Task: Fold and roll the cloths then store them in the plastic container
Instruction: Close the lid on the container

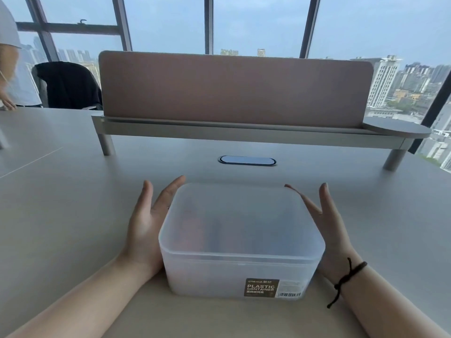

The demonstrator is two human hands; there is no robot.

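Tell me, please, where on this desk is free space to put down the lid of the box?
Bare desk lies left of the left hand, right of the right hand, and beyond the plastic container up to the oval cable port. It is crowded only around the container, where both hands flank it.

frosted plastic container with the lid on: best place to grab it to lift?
Probably the two short side walls of the frosted plastic container, just under the lid's rim, one palm from each side. The walls are flat and smooth with no handles showing, and the left hand and right hand already flank them, fingers straight.
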